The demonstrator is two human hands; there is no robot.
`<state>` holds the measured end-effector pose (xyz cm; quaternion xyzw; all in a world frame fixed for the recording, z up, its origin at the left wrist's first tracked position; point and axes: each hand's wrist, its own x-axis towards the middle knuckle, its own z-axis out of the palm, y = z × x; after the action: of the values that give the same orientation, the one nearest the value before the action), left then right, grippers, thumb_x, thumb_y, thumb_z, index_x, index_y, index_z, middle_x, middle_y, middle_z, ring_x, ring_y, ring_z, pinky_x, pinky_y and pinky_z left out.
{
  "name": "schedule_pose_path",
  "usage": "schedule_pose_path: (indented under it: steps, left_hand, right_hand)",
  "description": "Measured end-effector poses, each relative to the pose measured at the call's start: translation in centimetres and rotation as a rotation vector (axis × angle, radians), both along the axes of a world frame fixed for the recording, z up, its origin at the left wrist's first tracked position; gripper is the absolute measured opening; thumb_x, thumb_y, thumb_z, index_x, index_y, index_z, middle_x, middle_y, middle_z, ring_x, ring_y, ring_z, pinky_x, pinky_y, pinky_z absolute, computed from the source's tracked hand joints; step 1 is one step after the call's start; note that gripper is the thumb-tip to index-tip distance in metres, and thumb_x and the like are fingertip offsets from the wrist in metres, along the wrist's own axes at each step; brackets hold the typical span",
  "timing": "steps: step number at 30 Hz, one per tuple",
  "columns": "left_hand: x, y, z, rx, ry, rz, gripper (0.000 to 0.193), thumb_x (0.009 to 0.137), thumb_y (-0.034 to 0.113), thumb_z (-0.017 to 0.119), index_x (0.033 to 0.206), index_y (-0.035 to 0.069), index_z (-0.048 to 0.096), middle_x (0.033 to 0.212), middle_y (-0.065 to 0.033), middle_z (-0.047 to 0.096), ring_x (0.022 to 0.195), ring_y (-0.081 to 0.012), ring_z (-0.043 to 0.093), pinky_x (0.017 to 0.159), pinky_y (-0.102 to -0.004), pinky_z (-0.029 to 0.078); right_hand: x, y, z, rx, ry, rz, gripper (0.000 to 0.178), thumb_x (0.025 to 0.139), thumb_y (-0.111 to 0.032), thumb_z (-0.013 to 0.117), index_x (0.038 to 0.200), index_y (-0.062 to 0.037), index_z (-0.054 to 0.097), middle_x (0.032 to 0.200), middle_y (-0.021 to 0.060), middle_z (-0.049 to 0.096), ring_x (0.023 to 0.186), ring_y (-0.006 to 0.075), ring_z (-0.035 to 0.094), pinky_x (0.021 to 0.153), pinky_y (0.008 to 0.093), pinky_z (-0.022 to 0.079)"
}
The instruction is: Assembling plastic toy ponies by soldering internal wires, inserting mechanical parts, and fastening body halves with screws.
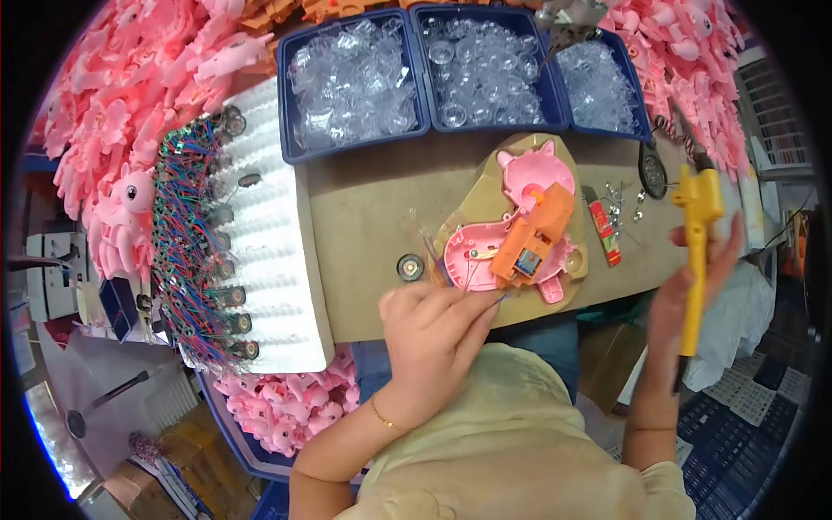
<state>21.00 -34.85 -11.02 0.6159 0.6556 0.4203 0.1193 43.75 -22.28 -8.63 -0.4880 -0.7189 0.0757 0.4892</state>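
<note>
A pink toy half-shell [472,247] lies open in a tan holder [568,299] on the bench. Across it sits an orange plastic housing [542,227] with a small coil-like part inside. My left hand [433,325] is at the shell's lower edge, its fingertips pinched together on a thin blue wire [504,297]. Beside that hand stands a small round speaker [410,267]. Off to the right, my right hand [693,269] is raised, its fingers round the handle of a yellow gun-shaped tool [696,299], away from the shell.
Three blue bins [425,104] of clear plastic parts line the back. White ribbed foam [282,260] on the left carries wired speakers [234,297]. Pink toy parts [113,121] are heaped on both sides. A red-green packet [602,227] and small metal pieces [614,201] lie right of the shell.
</note>
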Motion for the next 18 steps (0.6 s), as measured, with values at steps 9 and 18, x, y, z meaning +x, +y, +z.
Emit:
schedule_pose_path:
  steps: [9,18]
  left_hand:
    - [1.9,0.8,-1.9,0.031,-0.154,0.104,0.01,0.069,0.004,0.069,0.077,0.009,0.063,0.066,-0.001,0.054,0.071,-0.0194,0.047,0.074,-0.0313,0.032]
    - [2.5,0.6,-2.6,0.088,-0.145,0.183,0.015,0.065,0.007,0.071,0.076,0.011,0.062,0.069,0.0015,0.056,0.072,-0.0177,0.049,0.073,-0.0322,0.031]
  right_hand:
    - [4.2,-5.0,1.4,-0.199,0.702,0.029,0.077,0.086,-0.047,0.054,0.136,0.003,0.026,0.128,0.0195,0.043,0.107,0.0272,0.053,0.09,0.0337,0.045]
    - [4.8,-7.9,2.7,-0.372,-0.011,0.903,0.057,0.08,-0.028,0.066,0.124,-0.0038,0.037,0.1,0.0248,0.059,0.07,0.0292,0.063,0.057,0.0334,0.051]
